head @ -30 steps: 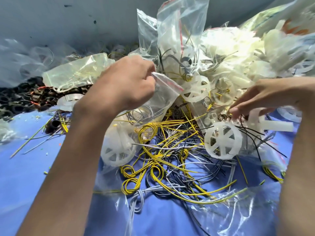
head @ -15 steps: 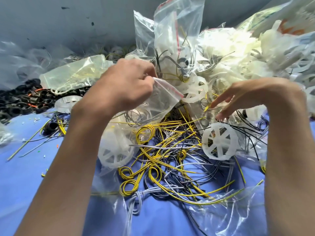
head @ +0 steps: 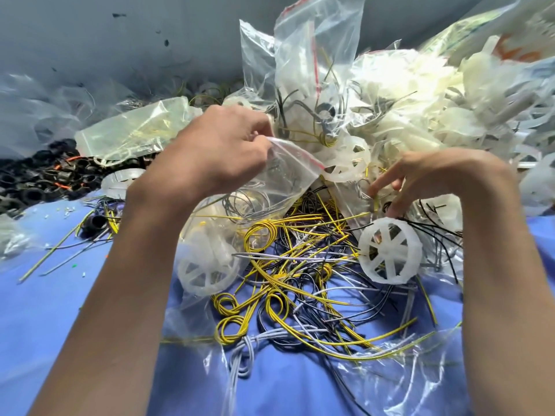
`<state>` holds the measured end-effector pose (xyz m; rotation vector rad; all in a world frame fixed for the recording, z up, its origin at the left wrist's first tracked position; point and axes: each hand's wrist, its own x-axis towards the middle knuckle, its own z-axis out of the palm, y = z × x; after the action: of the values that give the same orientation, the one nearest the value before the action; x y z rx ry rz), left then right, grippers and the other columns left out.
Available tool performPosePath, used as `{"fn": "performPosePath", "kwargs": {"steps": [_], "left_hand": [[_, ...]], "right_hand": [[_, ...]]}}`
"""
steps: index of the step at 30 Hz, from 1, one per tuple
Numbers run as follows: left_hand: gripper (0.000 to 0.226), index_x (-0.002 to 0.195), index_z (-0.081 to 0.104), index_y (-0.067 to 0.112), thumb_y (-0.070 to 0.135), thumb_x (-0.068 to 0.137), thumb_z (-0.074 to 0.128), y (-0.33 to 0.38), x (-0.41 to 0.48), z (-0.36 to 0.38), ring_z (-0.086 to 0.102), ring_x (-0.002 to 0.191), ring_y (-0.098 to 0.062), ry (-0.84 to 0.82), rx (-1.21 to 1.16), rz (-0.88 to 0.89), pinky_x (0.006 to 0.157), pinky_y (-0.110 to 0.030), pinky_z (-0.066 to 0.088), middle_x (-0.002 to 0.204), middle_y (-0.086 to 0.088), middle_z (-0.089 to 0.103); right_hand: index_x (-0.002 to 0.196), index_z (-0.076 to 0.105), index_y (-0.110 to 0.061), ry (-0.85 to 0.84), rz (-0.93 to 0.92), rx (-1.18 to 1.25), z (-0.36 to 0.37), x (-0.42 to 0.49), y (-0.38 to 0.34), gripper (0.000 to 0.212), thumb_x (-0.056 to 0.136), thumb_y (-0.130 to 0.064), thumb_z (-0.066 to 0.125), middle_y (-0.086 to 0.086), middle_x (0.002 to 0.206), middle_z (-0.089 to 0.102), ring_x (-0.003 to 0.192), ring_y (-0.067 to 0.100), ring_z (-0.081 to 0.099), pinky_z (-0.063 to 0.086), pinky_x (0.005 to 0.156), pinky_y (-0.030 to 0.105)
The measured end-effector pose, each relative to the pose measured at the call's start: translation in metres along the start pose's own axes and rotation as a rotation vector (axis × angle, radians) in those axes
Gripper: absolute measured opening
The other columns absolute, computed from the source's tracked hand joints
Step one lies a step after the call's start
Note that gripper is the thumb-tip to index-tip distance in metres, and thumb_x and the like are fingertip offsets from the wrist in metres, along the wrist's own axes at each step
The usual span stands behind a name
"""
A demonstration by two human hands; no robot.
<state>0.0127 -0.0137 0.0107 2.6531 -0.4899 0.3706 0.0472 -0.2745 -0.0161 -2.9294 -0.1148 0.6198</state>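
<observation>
Above the wires (head: 300,265), left hand (head: 216,151) pinches the bag (head: 282,184) by its rim

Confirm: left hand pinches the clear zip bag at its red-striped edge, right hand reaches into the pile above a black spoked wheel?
No: the spoked wheel under the right hand is white, not black, as the head view shows. The rest stands: the left hand pinches the clear zip bag at its red-striped edge, and the right hand reaches into the pile above it.
</observation>
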Motion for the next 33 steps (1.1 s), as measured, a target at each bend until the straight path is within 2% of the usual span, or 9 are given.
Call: {"fn": "performPosePath", "kwargs": {"steps": [3, 6, 10, 14, 16, 20, 26, 29, 33], "left_hand": [[0.040, 0.083, 0.067, 0.022, 0.032, 0.065, 0.032, 0.001, -0.001, -0.002, 0.055, 0.091, -0.024, -0.009, 0.001, -0.010, 0.077, -0.034, 0.045, 0.093, -0.005, 0.067], [0.036, 0.081, 0.065, 0.024, 0.033, 0.066, 0.034, 0.001, -0.002, -0.003, 0.055, 0.091, -0.025, -0.029, -0.013, -0.016, 0.079, -0.036, 0.046, 0.092, -0.005, 0.067], [0.015, 0.085, 0.060, 0.028, 0.019, 0.086, 0.048, 0.001, 0.000, -0.002, 0.050, 0.088, -0.018, -0.019, -0.010, 0.026, 0.073, -0.028, 0.036, 0.091, 0.001, 0.059], [0.024, 0.090, 0.064, 0.023, 0.010, 0.079, 0.046, 0.029, -0.008, 0.000, 0.053, 0.086, -0.007, 0.183, -0.240, 0.292, 0.082, -0.021, 0.043, 0.090, 0.008, 0.057], [0.028, 0.090, 0.068, 0.023, 0.016, 0.078, 0.044, 0.045, -0.010, 0.015, 0.056, 0.087, -0.010, 0.067, -0.245, 0.390, 0.081, -0.026, 0.047, 0.093, 0.006, 0.061], [0.029, 0.109, 0.066, 0.025, 0.026, 0.090, 0.044, 0.054, -0.004, 0.069, 0.055, 0.109, -0.021, -0.233, 0.183, 0.334, 0.090, -0.034, 0.044, 0.117, 0.002, 0.060], [0.059, 0.150, 0.020, 0.019, 0.019, 0.095, 0.043, 0.031, 0.000, 0.115, 0.039, 0.129, -0.027, -0.270, 0.215, 0.285, 0.098, -0.042, 0.042, 0.151, -0.008, 0.029], [0.059, 0.149, 0.019, 0.018, 0.025, 0.097, 0.046, 0.029, -0.001, 0.125, 0.049, 0.119, -0.027, -0.215, 0.158, 0.249, 0.086, -0.041, 0.046, 0.146, -0.006, 0.030], [0.044, 0.131, 0.043, 0.017, 0.040, 0.095, 0.052, 0.034, -0.002, 0.127, 0.057, 0.103, -0.026, -0.119, 0.136, 0.246, 0.077, -0.038, 0.046, 0.121, -0.003, 0.048]], "right_hand": [[0.078, 0.067, -0.041, 0.095, -0.051, 0.020, 0.002, 0.003, -0.003, 0.024, 0.068, -0.027, 0.083, -0.003, 0.090, 0.061, 0.084, 0.014, 0.053, 0.038, 0.066, 0.025], [0.067, 0.062, -0.042, 0.121, -0.113, -0.003, 0.000, 0.001, -0.001, 0.021, 0.070, -0.034, 0.082, -0.008, 0.081, 0.058, 0.075, 0.009, 0.049, 0.037, 0.065, 0.028], [0.070, 0.063, -0.035, 0.199, -0.179, 0.089, -0.004, -0.005, 0.003, 0.017, 0.076, -0.027, 0.077, -0.005, 0.083, 0.062, 0.078, 0.014, 0.056, 0.045, 0.075, 0.033], [0.073, 0.066, -0.030, 0.309, -0.211, 0.170, -0.006, -0.006, 0.006, 0.014, 0.076, -0.022, 0.078, 0.001, 0.079, 0.065, 0.071, 0.016, 0.056, 0.040, 0.061, 0.027], [0.075, 0.069, -0.028, 0.332, -0.206, 0.205, -0.008, -0.006, 0.008, 0.012, 0.076, -0.020, 0.078, 0.005, 0.079, 0.067, 0.072, 0.020, 0.057, 0.038, 0.060, 0.028], [0.073, 0.069, -0.029, 0.331, -0.216, 0.230, -0.009, -0.007, 0.010, 0.013, 0.076, -0.021, 0.078, 0.007, 0.080, 0.067, 0.070, 0.020, 0.056, 0.038, 0.061, 0.029], [0.079, 0.068, -0.031, 0.275, -0.195, 0.237, -0.009, -0.009, 0.013, 0.007, 0.078, -0.029, 0.075, 0.001, 0.081, 0.066, 0.074, 0.017, 0.058, 0.043, 0.068, 0.032], [0.080, 0.069, -0.029, 0.279, -0.202, 0.255, -0.010, -0.011, 0.012, 0.005, 0.079, -0.032, 0.072, -0.002, 0.075, 0.066, 0.068, 0.014, 0.056, 0.040, 0.063, 0.030], [0.080, 0.068, -0.029, 0.286, -0.219, 0.261, -0.010, -0.012, 0.013, 0.005, 0.082, -0.034, 0.069, -0.004, 0.074, 0.067, 0.066, 0.012, 0.055, 0.038, 0.062, 0.029]]}}
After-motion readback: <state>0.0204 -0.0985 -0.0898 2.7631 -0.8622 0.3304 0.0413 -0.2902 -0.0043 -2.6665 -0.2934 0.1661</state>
